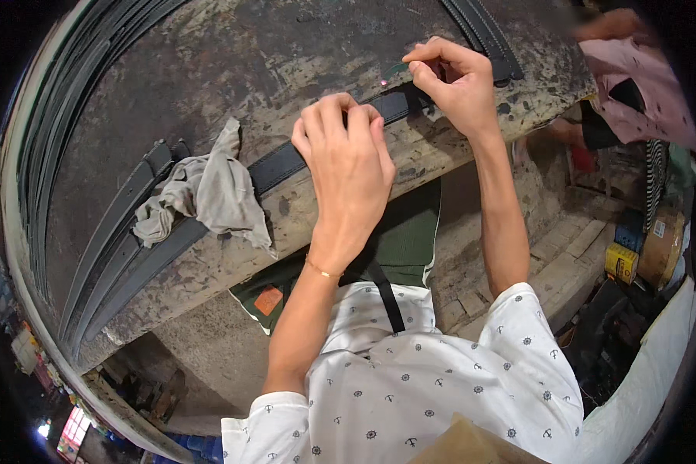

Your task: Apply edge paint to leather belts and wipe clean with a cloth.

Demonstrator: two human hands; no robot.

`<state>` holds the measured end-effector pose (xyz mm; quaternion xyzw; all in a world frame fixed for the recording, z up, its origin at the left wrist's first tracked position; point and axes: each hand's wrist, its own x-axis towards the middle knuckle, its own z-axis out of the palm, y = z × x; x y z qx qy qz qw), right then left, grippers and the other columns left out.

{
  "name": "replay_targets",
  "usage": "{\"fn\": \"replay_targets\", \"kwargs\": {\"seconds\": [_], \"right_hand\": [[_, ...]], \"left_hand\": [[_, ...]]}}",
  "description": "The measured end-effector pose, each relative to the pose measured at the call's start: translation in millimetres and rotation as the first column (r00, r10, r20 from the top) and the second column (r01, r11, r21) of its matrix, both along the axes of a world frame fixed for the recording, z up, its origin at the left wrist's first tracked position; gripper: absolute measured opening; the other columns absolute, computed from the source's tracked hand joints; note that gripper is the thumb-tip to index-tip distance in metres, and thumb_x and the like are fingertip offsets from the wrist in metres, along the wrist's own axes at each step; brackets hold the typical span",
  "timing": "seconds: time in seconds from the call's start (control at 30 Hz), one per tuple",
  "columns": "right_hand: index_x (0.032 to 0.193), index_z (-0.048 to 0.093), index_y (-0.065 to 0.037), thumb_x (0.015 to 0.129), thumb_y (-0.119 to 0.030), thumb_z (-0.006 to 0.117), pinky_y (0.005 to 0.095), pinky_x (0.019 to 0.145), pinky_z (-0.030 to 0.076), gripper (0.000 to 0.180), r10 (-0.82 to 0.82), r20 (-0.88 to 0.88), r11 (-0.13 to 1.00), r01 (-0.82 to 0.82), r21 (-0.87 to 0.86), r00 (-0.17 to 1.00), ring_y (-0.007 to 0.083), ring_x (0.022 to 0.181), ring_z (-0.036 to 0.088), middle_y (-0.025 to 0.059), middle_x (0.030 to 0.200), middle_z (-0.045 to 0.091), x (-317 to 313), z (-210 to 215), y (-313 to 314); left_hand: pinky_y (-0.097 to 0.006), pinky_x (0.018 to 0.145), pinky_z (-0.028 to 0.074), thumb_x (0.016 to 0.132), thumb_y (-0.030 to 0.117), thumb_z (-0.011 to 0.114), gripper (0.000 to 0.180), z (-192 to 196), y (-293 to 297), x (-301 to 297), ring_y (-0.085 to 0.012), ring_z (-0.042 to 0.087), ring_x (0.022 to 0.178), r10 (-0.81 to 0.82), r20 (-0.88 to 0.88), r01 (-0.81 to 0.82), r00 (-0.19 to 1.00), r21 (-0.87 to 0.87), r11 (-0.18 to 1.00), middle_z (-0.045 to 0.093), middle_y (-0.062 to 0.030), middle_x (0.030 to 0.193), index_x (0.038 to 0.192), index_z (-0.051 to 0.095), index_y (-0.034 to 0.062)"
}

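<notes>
A black leather belt strap [278, 166] lies along the near edge of the workbench. My left hand [344, 155] is closed over its middle, the bent fingers holding the strap against the bench. Beyond it and to the right, my right hand [460, 81] is raised a little above the strap's far end. Thumb and forefinger pinch a thin, curved green piece [397, 69]. A small bright pinkish spot shows near that piece's tip; what it is I cannot make out. A crumpled grey cloth [216, 185] covers part of the strap left of my left hand.
Several dark straps [108, 240] lie at the bench's left, with a long bundle [39, 155] along the far left rim. More stitched straps [483, 35] lie at the top right. Another person in pink clothing [634, 85] is at the right, above a yellow box [621, 263] and a carton [661, 247].
</notes>
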<state>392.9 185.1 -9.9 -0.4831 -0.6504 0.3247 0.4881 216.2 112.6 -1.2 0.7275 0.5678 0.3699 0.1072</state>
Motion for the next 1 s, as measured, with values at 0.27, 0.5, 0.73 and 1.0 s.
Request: {"fn": "replay_targets", "kwargs": {"seconds": [0.27,0.5,0.73,1.0], "right_hand": [[0.091,0.073,0.004,0.084,0.007,0.067,0.0328,0.109,0.045,0.01,0.141,0.082,0.988,-0.145,0.05,0.987,0.0051,0.075,0.056,-0.0022,0.079,0.064,14.7,-2.4,3.9],[0.089,0.072,0.005,0.08,0.009,0.066,0.0369,0.109,0.045,0.011,0.143,0.13,0.982,-0.157,0.104,0.981,0.0068,0.072,0.056,-0.0013,0.077,0.063,11.3,-0.4,2.4],[0.088,0.072,0.004,0.08,0.01,0.066,0.0385,0.11,0.044,0.012,0.179,0.144,0.978,-0.192,0.08,0.973,0.0066,0.069,0.054,-0.0014,0.075,0.062,13.2,2.7,1.0],[0.088,0.072,0.003,0.08,0.01,0.066,0.0383,0.11,0.044,0.013,0.185,0.16,0.977,-0.199,0.075,0.969,0.0061,0.067,0.052,-0.0019,0.074,0.061,13.8,2.2,1.3]], "left_hand": [[-0.05,0.096,0.034,0.082,0.006,0.073,0.011,-4.1,3.6,-6.9,-0.0306,0.051,0.107,-0.096,0.019,0.096,0.995,0.005,0.995,0.057,-0.0095,0.107,0.091,0.067,0.0052],[-0.05,0.095,0.034,0.081,0.005,0.072,0.012,-4.6,4.0,-7.0,-0.0308,0.052,0.105,-0.103,0.048,0.102,0.994,0.008,0.995,0.056,-0.0095,0.106,0.091,0.066,0.0053],[-0.049,0.094,0.034,0.08,0.004,0.073,0.014,-3.9,4.5,-7.2,-0.0309,0.052,0.104,-0.117,0.082,0.117,0.99,0.006,0.993,0.056,-0.0097,0.106,0.092,0.065,0.0054],[-0.041,0.092,0.039,0.082,0.003,0.071,0.012,0.8,4.8,-7.5,-0.0301,0.055,0.099,-0.096,0.061,0.096,0.993,0.011,0.995,0.059,-0.0107,0.102,0.093,0.067,0.0042]]}}
